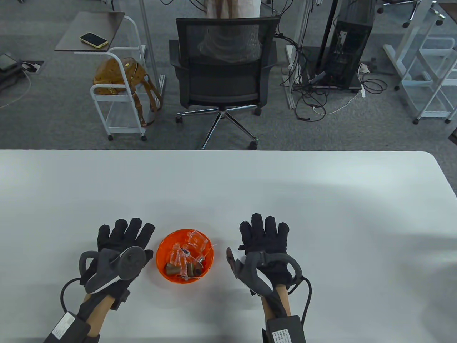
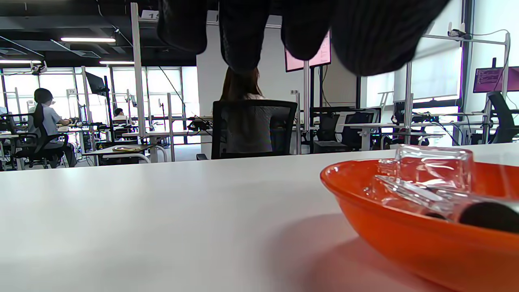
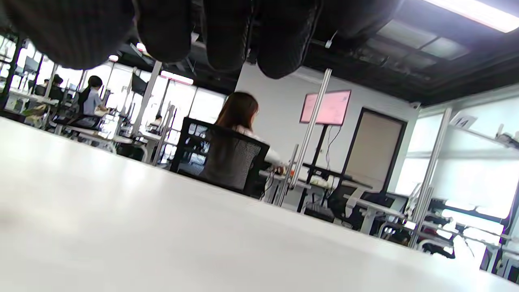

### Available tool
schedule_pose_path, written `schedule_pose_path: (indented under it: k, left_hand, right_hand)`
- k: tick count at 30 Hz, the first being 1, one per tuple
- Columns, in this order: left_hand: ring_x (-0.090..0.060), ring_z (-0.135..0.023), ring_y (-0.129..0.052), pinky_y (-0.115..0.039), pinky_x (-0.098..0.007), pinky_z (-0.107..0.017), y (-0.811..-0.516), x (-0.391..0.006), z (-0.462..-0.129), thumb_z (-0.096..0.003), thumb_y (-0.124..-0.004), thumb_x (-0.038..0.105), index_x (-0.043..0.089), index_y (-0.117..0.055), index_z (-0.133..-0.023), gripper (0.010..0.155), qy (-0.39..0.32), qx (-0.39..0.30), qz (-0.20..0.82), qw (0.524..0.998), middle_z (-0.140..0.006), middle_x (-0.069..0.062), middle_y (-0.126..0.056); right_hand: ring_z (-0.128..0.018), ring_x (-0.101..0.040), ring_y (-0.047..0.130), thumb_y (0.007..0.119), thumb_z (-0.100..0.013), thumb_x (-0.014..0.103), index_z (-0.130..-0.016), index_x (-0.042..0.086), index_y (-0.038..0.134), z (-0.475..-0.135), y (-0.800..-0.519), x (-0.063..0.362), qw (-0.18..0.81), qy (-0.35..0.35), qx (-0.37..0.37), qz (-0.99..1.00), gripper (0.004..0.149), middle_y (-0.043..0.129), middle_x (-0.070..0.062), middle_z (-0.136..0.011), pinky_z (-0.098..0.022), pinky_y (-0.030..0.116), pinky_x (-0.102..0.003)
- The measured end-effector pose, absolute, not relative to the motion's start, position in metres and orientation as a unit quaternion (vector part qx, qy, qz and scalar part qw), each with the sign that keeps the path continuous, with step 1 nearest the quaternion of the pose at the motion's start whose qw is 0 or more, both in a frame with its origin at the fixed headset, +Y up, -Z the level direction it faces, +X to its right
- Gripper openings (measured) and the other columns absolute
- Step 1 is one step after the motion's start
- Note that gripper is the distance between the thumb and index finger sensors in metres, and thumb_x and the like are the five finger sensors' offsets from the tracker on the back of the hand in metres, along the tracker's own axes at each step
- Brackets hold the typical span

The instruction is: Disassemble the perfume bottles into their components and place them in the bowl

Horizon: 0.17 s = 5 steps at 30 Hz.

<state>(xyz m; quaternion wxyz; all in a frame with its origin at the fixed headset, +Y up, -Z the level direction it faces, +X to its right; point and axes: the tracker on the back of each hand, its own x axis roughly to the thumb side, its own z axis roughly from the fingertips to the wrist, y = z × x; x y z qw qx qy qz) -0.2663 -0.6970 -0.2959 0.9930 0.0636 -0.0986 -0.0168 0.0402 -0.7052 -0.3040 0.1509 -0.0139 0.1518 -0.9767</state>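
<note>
Here, in the table view, both gloved hands lie flat on the white table with fingers spread and straight, holding nothing. The left hand is just beside the orange bowl on one side; the right hand lies a little further off on the other. The bowl sits between them near the table's front edge and holds the bottle parts: clear glass bodies, thin clear tubes and a few brownish metal caps, piled loosely. No whole bottle shows on the table, so the job looks finished or nearly so.

In the left wrist view, the fingertips hang in from the top edge, empty, above the bare tabletop. The bowl's rim fills the lower right, with a square clear glass body resting on top of the heap and a dark rounded piece beside it.

In the right wrist view, the fingertips again hang from the top, gripping nothing; only table and the office beyond show, and the bowl is out of sight.

The glass pieces would likely be hard, smooth, slippery and chip-prone, best pinched across their flat sides. The tubes look light and bendy, the caps small and easy to roll. The bowl itself is probably light; take it by the rim.
</note>
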Motion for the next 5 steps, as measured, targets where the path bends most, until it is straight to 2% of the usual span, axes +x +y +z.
schedule_pose_path:
  k: [5]
  left_hand:
    - [-0.045, -0.111, -0.063, -0.036, -0.073, -0.077, -0.6976, -0.2626, -0.2970, -0.0440, -0.076, 0.052, 0.035, -0.063, -0.111, 0.070, -0.105, 0.059, -0.020, 0.993, -0.120, -0.008, -0.069]
  right_hand:
    - [-0.104, -0.024, 0.074, 0.074, -0.034, 0.058, -0.096, 0.042, 0.060, -0.3038, -0.7100, 0.0344, 0.150, 0.136, -0.027, -0.979, 0.066, 0.063, 0.009, -0.110, -0.076, 0.055, -0.062]
